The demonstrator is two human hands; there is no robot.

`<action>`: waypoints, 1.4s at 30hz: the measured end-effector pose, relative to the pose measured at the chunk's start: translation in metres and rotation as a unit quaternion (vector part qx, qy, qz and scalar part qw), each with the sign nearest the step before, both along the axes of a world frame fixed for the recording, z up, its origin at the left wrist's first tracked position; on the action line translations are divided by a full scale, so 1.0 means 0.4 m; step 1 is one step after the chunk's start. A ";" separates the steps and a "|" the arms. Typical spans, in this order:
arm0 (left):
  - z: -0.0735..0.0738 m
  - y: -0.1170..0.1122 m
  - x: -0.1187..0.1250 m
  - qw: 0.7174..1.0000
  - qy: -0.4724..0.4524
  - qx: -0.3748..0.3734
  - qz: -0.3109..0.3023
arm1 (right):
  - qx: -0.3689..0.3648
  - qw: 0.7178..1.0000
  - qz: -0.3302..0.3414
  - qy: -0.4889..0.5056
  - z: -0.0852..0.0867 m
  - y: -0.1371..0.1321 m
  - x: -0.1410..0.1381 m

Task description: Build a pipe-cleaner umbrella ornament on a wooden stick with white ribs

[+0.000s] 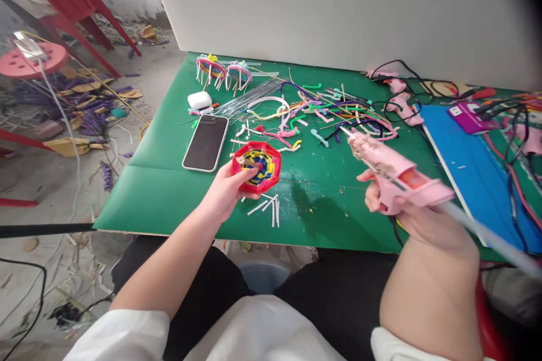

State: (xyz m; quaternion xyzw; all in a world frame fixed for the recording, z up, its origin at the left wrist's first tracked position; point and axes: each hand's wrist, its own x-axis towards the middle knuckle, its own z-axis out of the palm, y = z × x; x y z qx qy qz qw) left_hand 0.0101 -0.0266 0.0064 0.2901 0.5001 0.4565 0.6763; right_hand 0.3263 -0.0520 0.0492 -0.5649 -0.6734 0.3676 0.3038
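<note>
My left hand [231,187] grips a small eight-sided woven disc [267,180] with a red rim and yellow and blue rings, thumb resting across its face. Several short white strips [271,210] lie on the table just below the disc. On the right, my right hand [387,194] is wrapped round the handle of a pink hot glue gun [383,163], held above the table with its nozzle pointing up and left. A long translucent glue stick [493,228] sticks out of the gun's back end. The glue gun's nozzle is apart from the disc.
The green table [156,197] carries a phone [206,144], a white earbud case [199,100], two small umbrella-like pieces [238,74] and a pile of pipe cleaners [339,110]. At right lie a blue board [461,163], a purple box [472,117] and cables. A red stool [34,59] stands left.
</note>
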 end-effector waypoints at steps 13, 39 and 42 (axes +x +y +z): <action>0.014 -0.014 0.018 0.982 -0.002 -0.089 -0.165 | -0.067 0.952 0.006 0.299 0.006 0.011 -0.135; 0.002 -0.046 0.041 0.953 0.001 -0.100 -0.287 | -0.045 0.990 -0.039 0.130 -0.116 0.047 -0.255; 0.008 -0.048 0.040 0.954 0.007 -0.099 -0.282 | -0.028 0.990 -0.043 0.130 -0.117 0.048 -0.257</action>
